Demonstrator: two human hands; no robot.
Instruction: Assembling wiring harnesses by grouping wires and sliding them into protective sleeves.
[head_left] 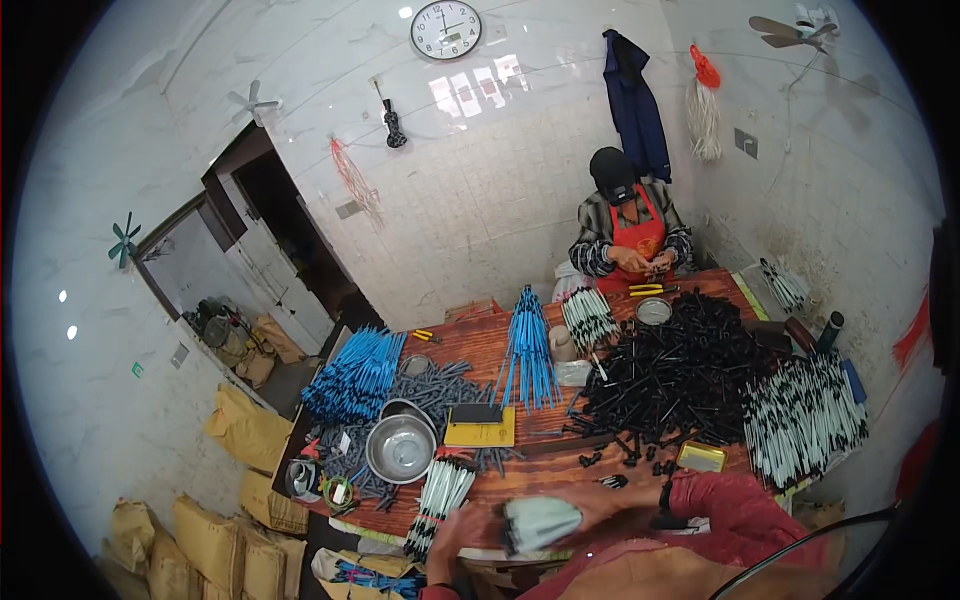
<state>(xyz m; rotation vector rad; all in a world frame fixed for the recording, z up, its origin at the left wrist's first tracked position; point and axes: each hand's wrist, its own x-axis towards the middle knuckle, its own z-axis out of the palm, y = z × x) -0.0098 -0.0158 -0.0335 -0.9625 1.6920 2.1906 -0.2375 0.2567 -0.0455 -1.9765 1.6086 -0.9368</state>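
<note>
In the head view, gripping a white bundle [545,523] at lower centre with the fingers of the right hand [598,507]; with the left hand [461,530] just left, near a second bundle [446,490], too blurred to tell fingers open or closed. On the worktop [555,466], left of centre, a bowl [401,449].

Round wall clock [446,29]; dark blue jacket [636,105] hanging
</note>
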